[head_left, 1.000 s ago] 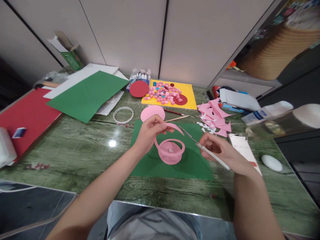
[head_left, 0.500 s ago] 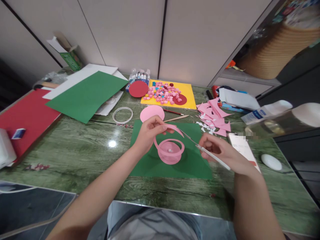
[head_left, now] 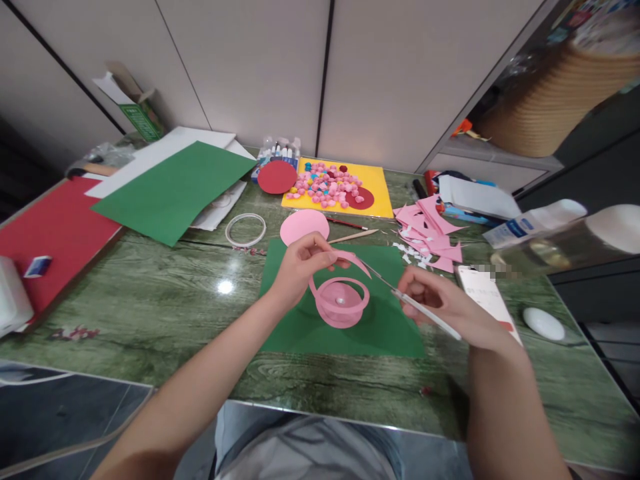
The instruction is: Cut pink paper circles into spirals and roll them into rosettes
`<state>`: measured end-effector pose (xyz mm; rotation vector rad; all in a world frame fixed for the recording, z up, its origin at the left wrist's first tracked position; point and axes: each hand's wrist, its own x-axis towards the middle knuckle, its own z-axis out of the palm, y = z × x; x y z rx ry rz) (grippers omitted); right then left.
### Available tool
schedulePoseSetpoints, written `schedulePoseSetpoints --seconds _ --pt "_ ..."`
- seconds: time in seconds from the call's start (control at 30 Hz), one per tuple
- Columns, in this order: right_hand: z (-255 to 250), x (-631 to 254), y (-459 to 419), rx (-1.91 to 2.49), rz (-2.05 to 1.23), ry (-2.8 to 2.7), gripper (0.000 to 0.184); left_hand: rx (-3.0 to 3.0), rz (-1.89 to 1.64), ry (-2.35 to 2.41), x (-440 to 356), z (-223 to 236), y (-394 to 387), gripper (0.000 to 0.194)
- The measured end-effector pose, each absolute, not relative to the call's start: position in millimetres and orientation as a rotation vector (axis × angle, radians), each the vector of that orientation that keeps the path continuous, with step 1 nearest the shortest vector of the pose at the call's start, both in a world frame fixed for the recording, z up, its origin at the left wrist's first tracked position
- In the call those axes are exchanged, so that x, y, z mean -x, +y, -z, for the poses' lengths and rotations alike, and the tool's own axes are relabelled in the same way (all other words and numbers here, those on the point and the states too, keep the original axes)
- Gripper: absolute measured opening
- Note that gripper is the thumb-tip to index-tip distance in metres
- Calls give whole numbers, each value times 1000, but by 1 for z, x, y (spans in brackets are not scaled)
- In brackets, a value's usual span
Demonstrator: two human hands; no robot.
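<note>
A pink paper strip (head_left: 345, 256) runs from my left hand (head_left: 311, 259), pinched between thumb and fingers. It curls down into a pink paper spiral (head_left: 340, 319), which hangs in loops over a green sheet (head_left: 295, 337). My right hand (head_left: 434, 297) is closed around a slim pointed tool (head_left: 425, 311) with a thin metal front and a straight white handle; its exact kind cannot be made out. The tool's tip lies against the strip, just right of my left fingers. The strip's free end droops beside the tip.
A pink disc (head_left: 304, 229) and a pointed wooden stick (head_left: 356, 235) lie behind the green sheet. Small paper balls (head_left: 327, 183) cover a yellow sheet (head_left: 377, 177). Pink scraps (head_left: 425, 223), a phone (head_left: 487, 297), and a roll of tape (head_left: 245, 231) are around.
The strip's free end has shifted slightly to the right and down at the tool's tip. Both hands stay almost in place.
</note>
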<state>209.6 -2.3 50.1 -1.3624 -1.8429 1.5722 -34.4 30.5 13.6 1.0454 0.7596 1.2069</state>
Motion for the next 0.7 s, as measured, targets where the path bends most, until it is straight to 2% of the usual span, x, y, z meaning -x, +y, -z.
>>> schedulePoseSetpoints --seconds 0.7 --pt "-51 -210 -2 1376 -1580 -1884 24 -1039 -1192 747 34 -15 29 17"
